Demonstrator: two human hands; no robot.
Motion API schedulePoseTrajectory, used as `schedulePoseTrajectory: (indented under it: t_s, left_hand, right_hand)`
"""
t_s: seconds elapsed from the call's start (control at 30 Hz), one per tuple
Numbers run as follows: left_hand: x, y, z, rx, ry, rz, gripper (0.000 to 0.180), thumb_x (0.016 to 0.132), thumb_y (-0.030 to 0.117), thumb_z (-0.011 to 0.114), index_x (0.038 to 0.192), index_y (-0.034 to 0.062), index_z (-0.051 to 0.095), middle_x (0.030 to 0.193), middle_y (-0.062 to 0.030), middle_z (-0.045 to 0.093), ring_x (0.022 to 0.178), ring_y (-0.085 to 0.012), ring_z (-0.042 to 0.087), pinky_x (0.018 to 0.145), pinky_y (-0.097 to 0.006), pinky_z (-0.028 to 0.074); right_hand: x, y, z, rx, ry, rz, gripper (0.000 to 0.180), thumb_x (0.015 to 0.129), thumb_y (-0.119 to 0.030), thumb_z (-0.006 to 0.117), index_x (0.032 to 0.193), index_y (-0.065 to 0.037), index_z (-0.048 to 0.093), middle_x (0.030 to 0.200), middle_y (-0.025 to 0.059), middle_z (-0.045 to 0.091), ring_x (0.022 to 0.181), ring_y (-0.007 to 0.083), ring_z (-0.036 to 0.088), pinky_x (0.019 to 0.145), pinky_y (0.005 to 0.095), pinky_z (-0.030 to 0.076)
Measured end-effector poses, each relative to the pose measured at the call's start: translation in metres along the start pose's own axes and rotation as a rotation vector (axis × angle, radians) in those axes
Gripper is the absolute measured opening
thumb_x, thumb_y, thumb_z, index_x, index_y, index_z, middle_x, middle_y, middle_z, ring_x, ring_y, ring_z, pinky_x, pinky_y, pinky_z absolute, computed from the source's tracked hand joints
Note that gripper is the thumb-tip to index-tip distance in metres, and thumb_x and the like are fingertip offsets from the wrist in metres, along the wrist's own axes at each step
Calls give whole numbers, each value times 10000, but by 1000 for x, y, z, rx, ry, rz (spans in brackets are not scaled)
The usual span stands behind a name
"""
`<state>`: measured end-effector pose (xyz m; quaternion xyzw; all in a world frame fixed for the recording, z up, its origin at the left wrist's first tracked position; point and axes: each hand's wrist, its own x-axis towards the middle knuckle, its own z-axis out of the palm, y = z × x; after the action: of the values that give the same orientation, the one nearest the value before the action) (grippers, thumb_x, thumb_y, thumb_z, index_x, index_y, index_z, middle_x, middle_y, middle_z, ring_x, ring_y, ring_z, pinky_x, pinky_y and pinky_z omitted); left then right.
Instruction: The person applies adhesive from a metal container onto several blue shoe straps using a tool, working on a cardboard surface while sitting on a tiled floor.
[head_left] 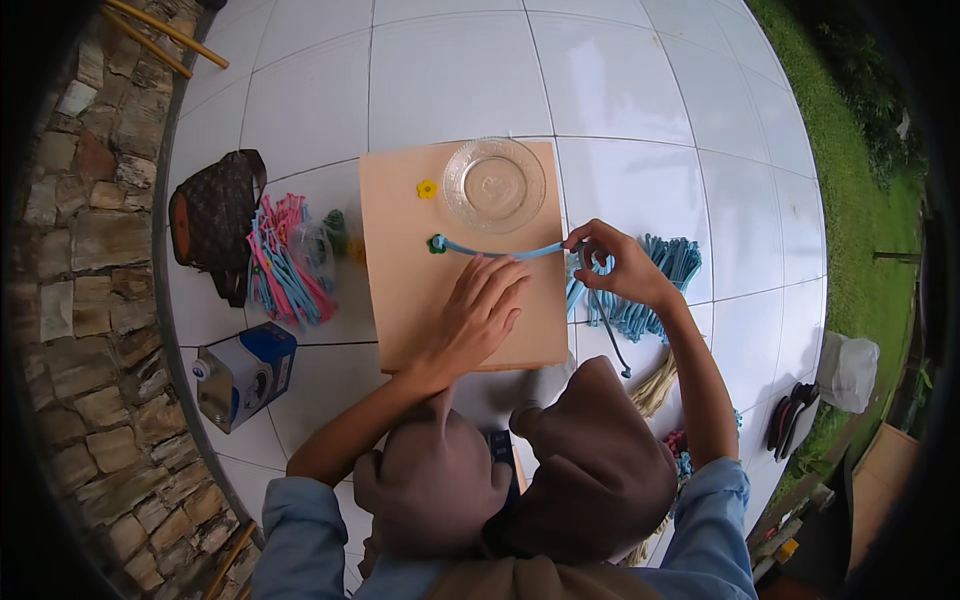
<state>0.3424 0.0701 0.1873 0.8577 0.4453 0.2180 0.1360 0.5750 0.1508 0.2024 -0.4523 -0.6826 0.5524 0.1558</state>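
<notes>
A tan board point(410, 290) lies on the white tiled floor. Across it stretches a light blue strip point(500, 253) with a small green flower piece point(437, 243) at its left end. My left hand point(480, 315) rests flat on the board just below the strip, fingers together and extended. My right hand point(610, 265) pinches the strip's right end at the board's edge. A small yellow flower piece point(427, 188) and a clear glass plate point(494, 184) sit at the board's far side.
A pile of light blue strips point(650, 285) lies right of the board; pink and blue strips point(285, 265) and a dark patterned bag point(215, 215) lie left. A blue and grey box point(245, 372) sits near left. A stone wall point(90, 250) borders the left side.
</notes>
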Motion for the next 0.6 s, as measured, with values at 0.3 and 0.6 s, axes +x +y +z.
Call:
schedulePoseTrajectory:
  t_s: [0.3, 0.6]
  left_hand:
    - [3, -9, 10, -24, -29, -126, 636, 758, 199, 653, 1312, 31, 390, 1307, -99, 377, 1220, -284, 338, 1048, -432, 270]
    - [5, -10, 12, 74, -74, -166, 698, 793, 341, 618, 1353, 26, 346, 1356, -82, 347, 1257, -248, 320, 1062, -449, 255]
  right_hand:
    - [20, 0, -6, 0, -68, 70, 358, 701, 31, 633, 1041, -40, 546, 984, -9, 571, 692, 47, 476, 622, 211, 380]
    - [20, -1, -3, -65, -29, 2, 361, 669, 41, 633, 1012, -43, 560, 979, 30, 407, 693, 87, 494, 640, 235, 409]
